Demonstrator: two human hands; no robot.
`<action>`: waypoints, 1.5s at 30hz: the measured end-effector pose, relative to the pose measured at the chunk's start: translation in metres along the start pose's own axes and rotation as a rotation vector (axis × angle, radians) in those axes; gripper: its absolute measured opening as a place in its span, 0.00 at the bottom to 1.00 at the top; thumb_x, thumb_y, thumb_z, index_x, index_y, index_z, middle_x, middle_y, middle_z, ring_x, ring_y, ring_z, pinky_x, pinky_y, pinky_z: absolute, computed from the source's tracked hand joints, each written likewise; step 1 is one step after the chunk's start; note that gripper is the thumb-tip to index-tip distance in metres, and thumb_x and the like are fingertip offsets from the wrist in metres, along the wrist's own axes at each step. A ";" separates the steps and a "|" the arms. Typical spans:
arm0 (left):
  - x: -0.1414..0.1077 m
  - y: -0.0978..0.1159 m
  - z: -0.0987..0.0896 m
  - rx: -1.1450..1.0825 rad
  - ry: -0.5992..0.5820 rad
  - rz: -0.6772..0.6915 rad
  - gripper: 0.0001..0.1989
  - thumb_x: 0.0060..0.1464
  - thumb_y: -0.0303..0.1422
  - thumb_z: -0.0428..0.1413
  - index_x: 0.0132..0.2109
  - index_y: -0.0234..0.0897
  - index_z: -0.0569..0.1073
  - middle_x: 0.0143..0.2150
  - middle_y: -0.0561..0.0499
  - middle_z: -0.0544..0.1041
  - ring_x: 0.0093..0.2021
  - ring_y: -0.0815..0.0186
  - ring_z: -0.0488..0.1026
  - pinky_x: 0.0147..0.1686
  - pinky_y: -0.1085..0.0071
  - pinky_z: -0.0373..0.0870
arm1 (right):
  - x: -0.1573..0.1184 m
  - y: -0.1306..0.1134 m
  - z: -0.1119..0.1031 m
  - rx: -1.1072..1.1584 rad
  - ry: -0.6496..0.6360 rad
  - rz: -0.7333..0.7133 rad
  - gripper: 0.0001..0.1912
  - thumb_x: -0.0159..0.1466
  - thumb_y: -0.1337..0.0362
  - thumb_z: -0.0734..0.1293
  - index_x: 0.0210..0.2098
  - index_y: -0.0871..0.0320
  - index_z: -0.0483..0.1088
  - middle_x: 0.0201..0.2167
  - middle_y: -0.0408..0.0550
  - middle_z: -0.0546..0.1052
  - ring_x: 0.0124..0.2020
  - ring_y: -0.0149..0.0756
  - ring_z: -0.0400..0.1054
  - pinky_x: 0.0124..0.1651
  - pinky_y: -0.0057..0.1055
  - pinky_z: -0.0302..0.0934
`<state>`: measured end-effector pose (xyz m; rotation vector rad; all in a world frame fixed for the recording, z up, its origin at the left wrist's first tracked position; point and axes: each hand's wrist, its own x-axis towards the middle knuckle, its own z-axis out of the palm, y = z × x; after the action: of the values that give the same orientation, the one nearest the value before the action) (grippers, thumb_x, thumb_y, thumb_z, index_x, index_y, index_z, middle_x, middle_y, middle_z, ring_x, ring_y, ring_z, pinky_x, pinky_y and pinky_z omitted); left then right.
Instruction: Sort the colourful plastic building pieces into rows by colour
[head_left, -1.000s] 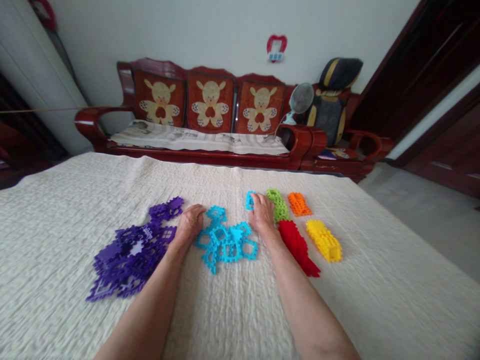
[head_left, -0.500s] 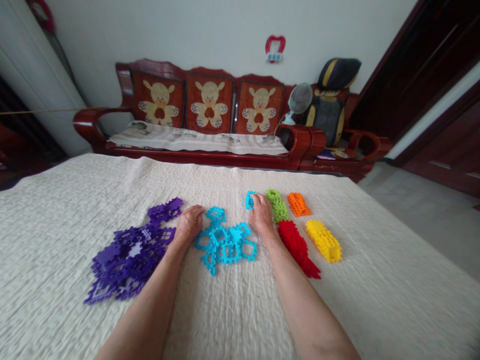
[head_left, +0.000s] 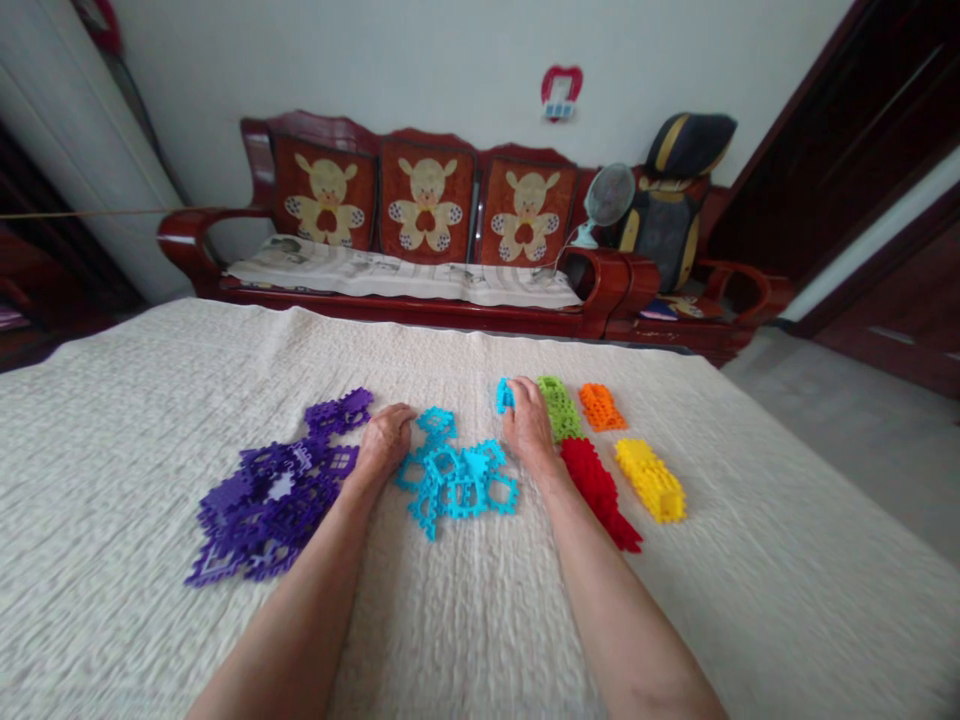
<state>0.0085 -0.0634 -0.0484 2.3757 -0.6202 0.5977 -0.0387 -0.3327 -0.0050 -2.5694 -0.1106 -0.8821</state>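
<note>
Between the purple pile and the blue pieces is my left hand [head_left: 388, 438], its fingers curled near the cloth; what they hold, if anything, is hidden. My right hand [head_left: 528, 420] has its fingers closed on a small blue piece [head_left: 505, 396], left of the green stack. Loose blue pieces [head_left: 466, 484] lie overlapped between my forearms, with another blue piece [head_left: 437, 424] just behind them. The purple pile [head_left: 262, 505] spreads out at the left. Right of my right hand are the green stack [head_left: 559, 409], orange stack [head_left: 601, 408], red stack [head_left: 598, 490] and yellow stack [head_left: 651, 480].
A cream quilted cloth [head_left: 450, 640] covers the table. Beyond its far edge stands a red wooden sofa [head_left: 420, 312] with bear cushions [head_left: 426, 200]. A small fan [head_left: 610, 194] and a chair with a massage pad [head_left: 664, 235] are at the back right.
The view has shifted slightly, so the whole scene sits a little further right. My hands keep nearly the same places, and the small blue piece under my right fingers looks slightly turned.
</note>
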 end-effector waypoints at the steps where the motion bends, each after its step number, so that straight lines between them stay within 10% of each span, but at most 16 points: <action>1: 0.000 0.000 0.000 0.001 -0.007 -0.011 0.18 0.52 0.26 0.45 0.40 0.37 0.80 0.45 0.47 0.81 0.47 0.63 0.77 0.52 0.68 0.73 | 0.000 -0.002 -0.003 0.017 -0.021 0.006 0.25 0.59 0.74 0.59 0.56 0.65 0.67 0.55 0.60 0.69 0.58 0.43 0.62 0.64 0.40 0.56; 8: 0.000 0.003 -0.002 -0.001 -0.026 -0.037 0.18 0.52 0.26 0.46 0.40 0.37 0.80 0.46 0.46 0.81 0.48 0.62 0.77 0.53 0.67 0.73 | -0.030 -0.011 -0.024 0.081 -0.359 0.107 0.14 0.60 0.68 0.63 0.44 0.56 0.74 0.40 0.49 0.79 0.40 0.36 0.72 0.46 0.31 0.65; 29: -0.001 0.002 -0.004 0.005 -0.045 -0.027 0.18 0.53 0.26 0.46 0.41 0.36 0.80 0.47 0.45 0.81 0.47 0.62 0.77 0.53 0.66 0.72 | -0.054 -0.014 -0.008 0.626 -0.112 0.457 0.19 0.54 0.61 0.65 0.44 0.58 0.74 0.37 0.47 0.79 0.35 0.34 0.73 0.43 0.33 0.69; 33: -0.001 0.005 -0.006 0.017 -0.048 -0.032 0.18 0.52 0.26 0.46 0.41 0.36 0.80 0.46 0.45 0.81 0.47 0.62 0.77 0.53 0.66 0.72 | -0.053 -0.018 -0.010 0.582 -0.163 0.432 0.17 0.54 0.63 0.63 0.42 0.57 0.74 0.34 0.44 0.79 0.32 0.34 0.72 0.40 0.31 0.68; 39: 0.000 0.007 -0.007 0.019 -0.046 -0.031 0.19 0.52 0.27 0.45 0.41 0.37 0.80 0.46 0.46 0.81 0.47 0.62 0.77 0.53 0.66 0.73 | -0.052 -0.023 -0.019 0.435 0.098 0.227 0.14 0.60 0.66 0.59 0.42 0.56 0.72 0.41 0.49 0.76 0.43 0.37 0.70 0.47 0.33 0.66; 45: 0.000 0.006 -0.007 0.016 -0.056 -0.027 0.19 0.52 0.27 0.45 0.41 0.37 0.80 0.46 0.46 0.81 0.47 0.62 0.77 0.54 0.66 0.72 | -0.056 -0.017 -0.015 0.302 -0.134 0.036 0.20 0.49 0.76 0.57 0.37 0.57 0.72 0.38 0.50 0.75 0.46 0.39 0.69 0.52 0.35 0.64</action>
<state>0.0034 -0.0630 -0.0404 2.4194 -0.6081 0.5278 -0.0953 -0.3204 -0.0214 -2.3369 -0.2191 -0.6260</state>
